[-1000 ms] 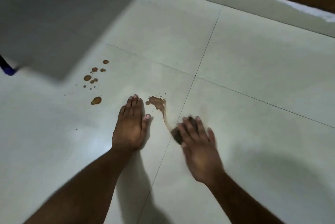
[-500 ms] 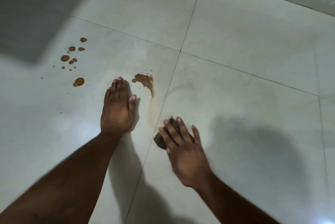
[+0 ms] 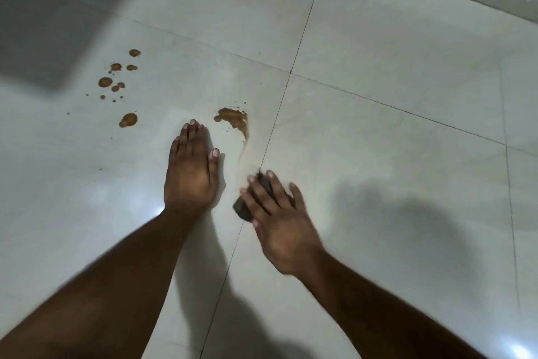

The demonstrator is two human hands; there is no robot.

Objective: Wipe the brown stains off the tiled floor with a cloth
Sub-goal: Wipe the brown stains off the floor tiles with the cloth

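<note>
While the left hand (image 3: pixel 190 172) lies flat on the tiled floor (image 3: pixel 393 73), palm down with its fingers straight and close together and nothing in its grasp, the right hand (image 3: pixel 279 219) presses a dark cloth (image 3: pixel 243 208) against the floor, its fingers spread and slightly bent over the wad. The cloth sits on the grout line (image 3: pixel 273 128) between two tiles, just right of the left hand. A large brown stain (image 3: pixel 234 120) lies just beyond the left fingertips, with a faint smeared trail (image 3: pixel 247 155) running from it toward the cloth. Well to the left, a scatter of brown drops (image 3: pixel 116 82) marks the same tile, near the edge of a grey shadow (image 3: pixel 49 15).
</note>
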